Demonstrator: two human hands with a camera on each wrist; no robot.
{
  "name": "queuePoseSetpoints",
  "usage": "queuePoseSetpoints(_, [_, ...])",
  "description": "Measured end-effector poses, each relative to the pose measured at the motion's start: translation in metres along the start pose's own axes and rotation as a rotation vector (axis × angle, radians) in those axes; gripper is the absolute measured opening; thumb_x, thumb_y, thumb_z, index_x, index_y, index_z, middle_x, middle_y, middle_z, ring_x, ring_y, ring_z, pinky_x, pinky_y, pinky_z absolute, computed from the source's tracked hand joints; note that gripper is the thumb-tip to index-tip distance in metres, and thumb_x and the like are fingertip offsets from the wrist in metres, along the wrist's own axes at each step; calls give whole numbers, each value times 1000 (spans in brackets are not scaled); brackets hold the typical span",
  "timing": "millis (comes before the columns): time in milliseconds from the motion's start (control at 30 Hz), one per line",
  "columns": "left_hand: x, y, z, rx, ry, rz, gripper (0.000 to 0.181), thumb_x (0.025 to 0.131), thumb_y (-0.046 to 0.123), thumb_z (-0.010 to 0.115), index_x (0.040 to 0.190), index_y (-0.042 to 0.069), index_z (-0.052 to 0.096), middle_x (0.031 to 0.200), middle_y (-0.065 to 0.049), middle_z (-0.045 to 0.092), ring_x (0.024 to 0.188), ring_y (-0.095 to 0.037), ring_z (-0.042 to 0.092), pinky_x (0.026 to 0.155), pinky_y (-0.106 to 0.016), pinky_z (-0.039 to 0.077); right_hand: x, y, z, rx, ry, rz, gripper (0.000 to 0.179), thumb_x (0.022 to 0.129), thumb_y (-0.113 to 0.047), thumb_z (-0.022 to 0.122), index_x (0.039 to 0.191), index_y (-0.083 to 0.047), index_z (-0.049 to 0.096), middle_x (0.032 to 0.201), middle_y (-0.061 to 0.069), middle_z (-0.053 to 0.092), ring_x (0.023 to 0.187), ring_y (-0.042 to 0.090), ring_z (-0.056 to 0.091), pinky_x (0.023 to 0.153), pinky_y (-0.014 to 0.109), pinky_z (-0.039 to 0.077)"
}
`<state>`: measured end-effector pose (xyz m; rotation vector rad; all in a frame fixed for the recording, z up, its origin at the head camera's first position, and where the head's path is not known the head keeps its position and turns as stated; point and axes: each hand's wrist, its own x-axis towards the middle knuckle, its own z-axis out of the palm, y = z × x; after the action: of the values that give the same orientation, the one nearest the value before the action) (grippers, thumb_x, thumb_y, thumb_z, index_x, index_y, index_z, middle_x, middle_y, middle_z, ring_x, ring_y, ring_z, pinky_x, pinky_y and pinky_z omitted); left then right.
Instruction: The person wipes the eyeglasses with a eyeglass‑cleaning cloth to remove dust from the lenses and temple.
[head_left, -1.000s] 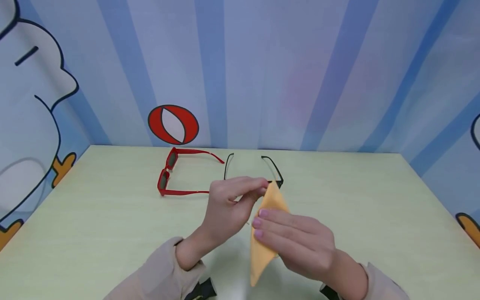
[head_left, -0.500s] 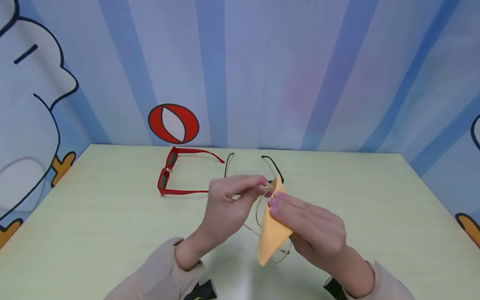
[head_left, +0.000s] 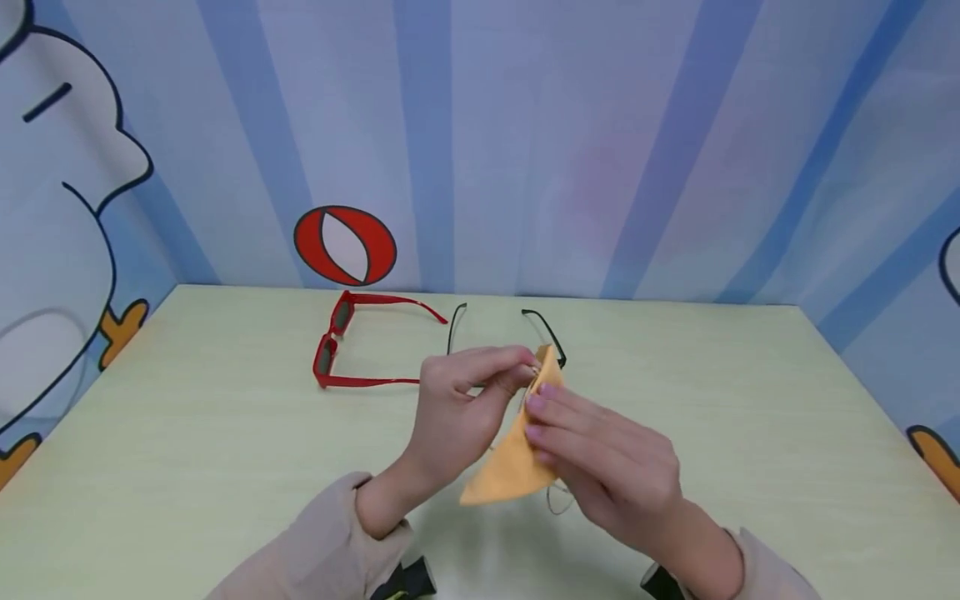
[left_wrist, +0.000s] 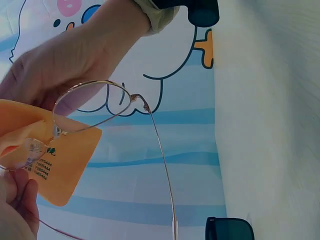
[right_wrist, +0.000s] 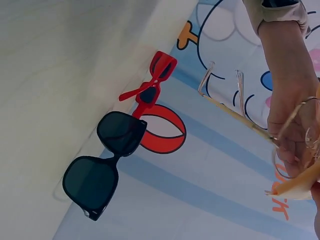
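Note:
Thin gold-rimmed eyeglasses (left_wrist: 92,107) are held up over the table, temples unfolded. My left hand (head_left: 467,408) pinches their rim near one end between thumb and fingers. A yellow-orange cloth (head_left: 513,473), printed with small dark text, is folded over the lens beside that grip. My right hand (head_left: 615,458) grips the cloth from the other side, fingers laid along it. The far lens stands bare of cloth in the left wrist view. From above, cloth and hands hide most of the glasses.
Red sunglasses (head_left: 327,354) lie on the pale table (head_left: 720,400) at the back left. Behind my left hand are black sunglasses (right_wrist: 92,182), partly covered from above. A striped blue backdrop (head_left: 525,150) rises along the table's far edge.
My right hand shifts right, then back left, with the cloth; the cloth's lower corner swings left. The gold rims show more half a second ago than now. My left hand stays almost still.

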<state>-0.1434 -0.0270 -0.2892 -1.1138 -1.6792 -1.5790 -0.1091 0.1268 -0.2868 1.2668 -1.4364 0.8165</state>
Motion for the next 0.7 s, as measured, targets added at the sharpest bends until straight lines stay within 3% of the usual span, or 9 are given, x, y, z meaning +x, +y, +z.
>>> queuePoseSetpoints(100, [1, 1, 1, 9, 5, 24, 10, 77, -13, 67, 84, -7, 69, 78, -14, 69, 69, -17, 66, 59, -25, 52, 0, 0, 0, -47, 69, 102, 19, 84, -10, 69, 79, 8, 70, 95, 19, 69, 101, 21, 64, 83, 29, 51])
queuePoseSetpoints(267, [3, 2, 2, 21, 9, 53, 10, 76, -13, 67, 84, -7, 69, 77, -14, 69, 68, -17, 66, 58, -24, 51, -4, -7, -2, -47, 64, 312, 36, 80, -23, 73, 90, 11, 69, 102, 22, 66, 103, 19, 63, 84, 24, 49])
queuePoseSetpoints(367, [3, 3, 2, 31, 20, 52, 11, 75, -13, 68, 84, -7, 69, 78, -15, 69, 69, -17, 67, 59, -24, 53, -7, -11, 0, -79, 43, 352, 44, 78, -27, 75, 96, 11, 67, 106, 23, 65, 105, 22, 62, 86, 25, 48])
queuePoseSetpoints(467, [2, 3, 2, 36, 25, 29, 11, 76, -13, 68, 86, -8, 69, 79, -16, 69, 70, -18, 67, 62, -25, 54, -8, -12, 2, -160, 13, 325, 40, 82, -26, 73, 97, 11, 66, 106, 23, 65, 104, 24, 62, 86, 25, 48])
queuePoseSetpoints(533, [2, 4, 1, 37, 18, 12, 12, 76, -12, 68, 87, -9, 69, 80, -16, 69, 72, -19, 68, 65, -26, 55, -8, -11, 2, -243, -4, 263, 35, 85, -23, 68, 95, 10, 66, 103, 22, 66, 99, 25, 65, 83, 26, 49])
queuePoseSetpoints(700, [3, 6, -5, 41, -14, 17, 13, 76, -12, 69, 88, -9, 69, 81, -16, 69, 73, -19, 69, 68, -27, 55, -5, -4, 1, -433, 23, 21, 18, 88, -7, 60, 87, 8, 70, 89, 19, 69, 76, 28, 69, 63, 31, 54])
